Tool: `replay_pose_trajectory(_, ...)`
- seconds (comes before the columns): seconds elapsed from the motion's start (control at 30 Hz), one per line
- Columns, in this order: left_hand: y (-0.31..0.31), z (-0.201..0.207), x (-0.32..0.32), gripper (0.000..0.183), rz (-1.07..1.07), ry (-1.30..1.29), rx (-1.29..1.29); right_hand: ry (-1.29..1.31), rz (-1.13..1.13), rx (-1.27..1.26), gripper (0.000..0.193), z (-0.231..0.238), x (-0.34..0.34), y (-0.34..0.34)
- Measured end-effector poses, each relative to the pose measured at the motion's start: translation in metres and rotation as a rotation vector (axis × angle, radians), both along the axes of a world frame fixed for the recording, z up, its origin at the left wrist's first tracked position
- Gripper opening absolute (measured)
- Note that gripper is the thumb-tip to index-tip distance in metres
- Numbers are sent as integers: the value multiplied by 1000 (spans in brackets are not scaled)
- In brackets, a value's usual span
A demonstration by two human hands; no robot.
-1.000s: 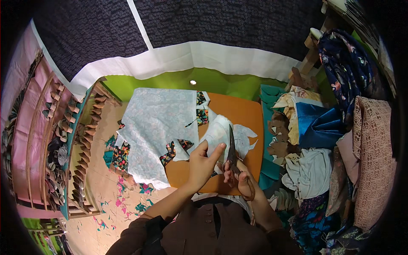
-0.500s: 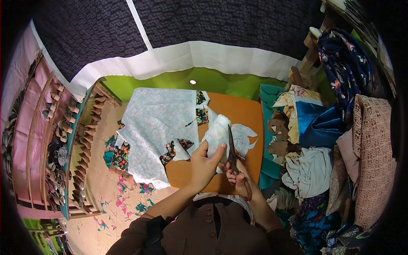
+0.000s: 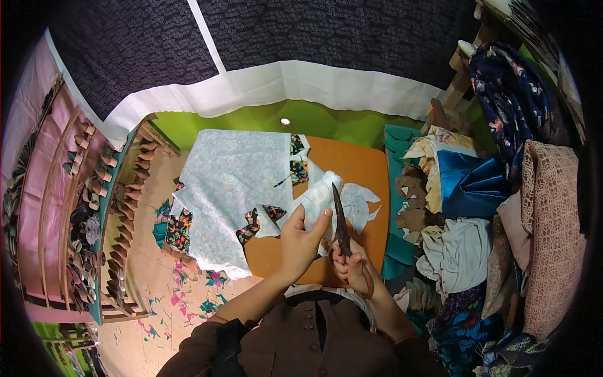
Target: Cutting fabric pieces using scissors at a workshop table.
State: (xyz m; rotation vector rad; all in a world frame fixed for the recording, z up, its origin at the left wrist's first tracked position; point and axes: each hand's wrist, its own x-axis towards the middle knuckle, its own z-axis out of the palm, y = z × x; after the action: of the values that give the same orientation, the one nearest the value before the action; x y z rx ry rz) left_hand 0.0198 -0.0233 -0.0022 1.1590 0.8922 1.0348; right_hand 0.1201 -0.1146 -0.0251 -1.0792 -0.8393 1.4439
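White fabric piece (image 3: 321, 193) held above the orange tabletop (image 3: 355, 157), scissors (image 3: 340, 217) alongside.
Fabric probably light, limp, easily creased; best pinched at its near edge, clear of the blades. Left hand (image 3: 300, 242) closed on that edge, thumb on top; right hand (image 3: 352, 264) wrapped around the scissors' handles, blade gap unclear. Cut white piece (image 3: 358, 207) lies to the right; large pale cloth (image 3: 235, 182) left.

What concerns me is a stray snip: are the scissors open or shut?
Apparently shut: the scissors in the right hand show their blades together, with no gap visible.
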Motion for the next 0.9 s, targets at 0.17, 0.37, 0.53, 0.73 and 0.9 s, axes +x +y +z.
replay_pose_trajectory(0.17,0,0,0,23,9,-10,30,46,5,-35,73,-3,-2,0)
replay_pose_trajectory(0.37,2,2,-3,24,-40,25,17,5,64,-99,80,-17,11,-3)
replay_pose_trajectory(0.53,0,-4,-3,19,-87,77,10,-4,-2,35,86,-11,6,-3)
replay_pose_trajectory(0.73,-1,0,-1,20,-95,42,-28,125,7,-14,81,-10,7,-3)
replay_pose_trajectory(0.9,1,-1,0,20,-79,21,-20,62,6,-7,74,-4,6,-2)
